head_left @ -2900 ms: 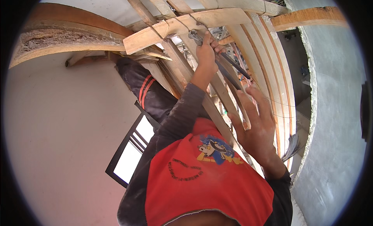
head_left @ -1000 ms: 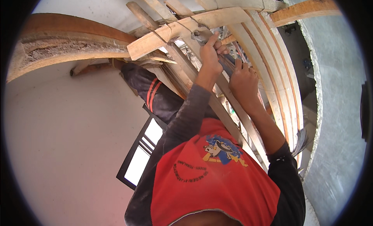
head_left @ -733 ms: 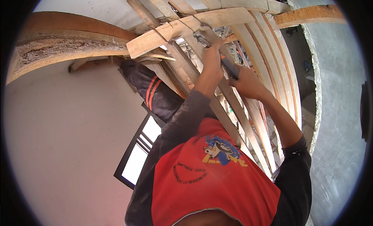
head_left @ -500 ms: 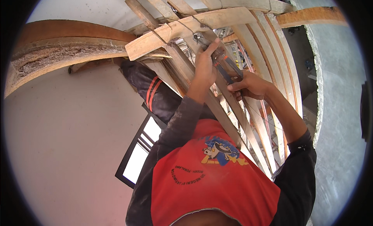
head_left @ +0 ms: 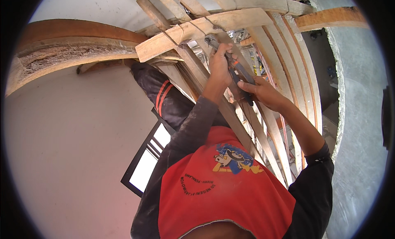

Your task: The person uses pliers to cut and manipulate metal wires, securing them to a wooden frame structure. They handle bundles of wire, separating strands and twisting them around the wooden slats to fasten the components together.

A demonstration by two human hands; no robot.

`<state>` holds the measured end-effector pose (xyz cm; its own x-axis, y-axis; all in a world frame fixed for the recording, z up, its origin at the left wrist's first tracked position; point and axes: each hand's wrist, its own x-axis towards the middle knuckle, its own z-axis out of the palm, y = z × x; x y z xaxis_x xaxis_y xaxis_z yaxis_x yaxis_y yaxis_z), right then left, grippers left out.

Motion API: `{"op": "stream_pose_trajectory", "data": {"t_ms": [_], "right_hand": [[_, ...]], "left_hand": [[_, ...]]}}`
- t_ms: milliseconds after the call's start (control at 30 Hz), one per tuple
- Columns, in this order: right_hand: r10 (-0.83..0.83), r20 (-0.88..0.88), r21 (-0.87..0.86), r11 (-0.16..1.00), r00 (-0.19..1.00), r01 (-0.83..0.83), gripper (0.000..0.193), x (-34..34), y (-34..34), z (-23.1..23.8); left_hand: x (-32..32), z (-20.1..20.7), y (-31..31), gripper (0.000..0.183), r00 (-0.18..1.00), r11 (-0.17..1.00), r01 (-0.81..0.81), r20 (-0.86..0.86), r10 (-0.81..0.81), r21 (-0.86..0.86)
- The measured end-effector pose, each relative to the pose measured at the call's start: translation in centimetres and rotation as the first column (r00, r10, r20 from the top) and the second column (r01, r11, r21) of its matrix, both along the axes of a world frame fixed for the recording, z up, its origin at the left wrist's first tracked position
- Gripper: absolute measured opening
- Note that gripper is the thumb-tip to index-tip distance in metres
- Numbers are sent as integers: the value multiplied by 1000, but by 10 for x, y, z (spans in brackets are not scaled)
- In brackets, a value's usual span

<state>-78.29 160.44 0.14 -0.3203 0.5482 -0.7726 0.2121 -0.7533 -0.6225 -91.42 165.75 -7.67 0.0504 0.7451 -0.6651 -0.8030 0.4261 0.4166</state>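
Note:
Both my hands are on a pair of pincers (head_left: 235, 75) with long dark handles and orange marks. My left hand (head_left: 220, 68) is closed around its upper part, close to the head. Lower down, my right hand (head_left: 265, 93) grips the handles, thumb across them. The pincers' head is at a dark wire tie (head_left: 209, 38) on a pale curved wooden board (head_left: 201, 30); whether the jaws bite the wire is too small to tell. Thin wire loops bind this board to wooden strips (head_left: 192, 60) crossing behind it.
A thick timber beam (head_left: 82, 43) spans the left, and another beam (head_left: 333, 19) the upper right. Several long slats (head_left: 294, 62) run down the right, beside a rough-edged grey wall (head_left: 362, 103). My leg (head_left: 158, 91) rests among the timbers. A dark-framed window (head_left: 144, 161) is lower left.
The pincers' two handles have come closer together, and my right hand has closed further around them. My left hand's raised finger has curled down onto the tool. The view has shifted slightly.

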Motion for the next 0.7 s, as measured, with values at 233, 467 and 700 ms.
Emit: {"op": "stream_pose_trajectory", "data": {"t_ms": [233,467,700], "right_hand": [[-3,907,398,335,421,-854,81,-11,-35,67],[2,546,724,503,838,-473,69,-35,-93,112],[-443,807,554,337,391,-761,54,-36,-60,1]], "left_hand": [[22,8,5,8,975,994,-88,-197,100,66],[31,11,3,9,959,982,-143,-229,167,121],[34,18,9,11,967,978,-171,-171,191,122]]}}
